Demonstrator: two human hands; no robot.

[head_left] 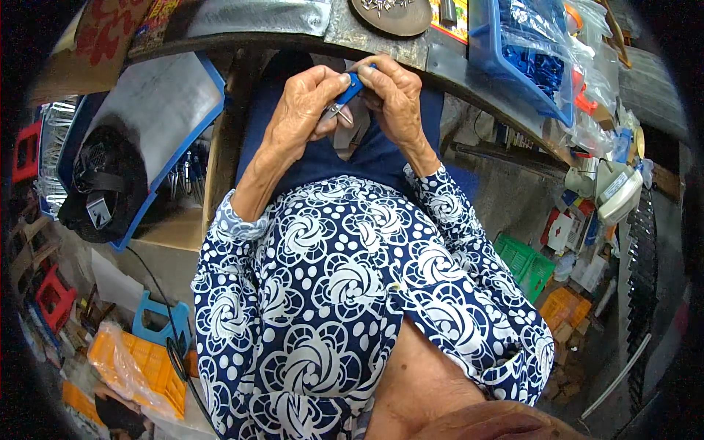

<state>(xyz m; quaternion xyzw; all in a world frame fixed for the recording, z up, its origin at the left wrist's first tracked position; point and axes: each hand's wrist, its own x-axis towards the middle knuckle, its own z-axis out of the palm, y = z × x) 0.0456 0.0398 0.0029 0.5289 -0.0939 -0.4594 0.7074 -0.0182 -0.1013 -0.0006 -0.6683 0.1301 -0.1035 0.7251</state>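
In front of my lap, near the bench edge, a small blue-handled folding tool [350, 89] with thin metal parts sticking out is held between both hands. My left hand [299, 104] is closed, its thumb and fingers pinching the near end of the blue handle. Opposite it, my right hand [400, 101] pinches the far end between thumb and fingertips. The metal parts point down toward my left fingers. My fingers cover parts of the tool, so its exact kind cannot be made out.
On the workbench [341, 33] ahead sits a round dish [421, 23] of small metal pieces. A blue bin [480, 62] with blue parts in plastic stands at right. A blue-edged tray [172, 103] holding a black bag [110, 176] is at left, above an orange crate [139, 367].
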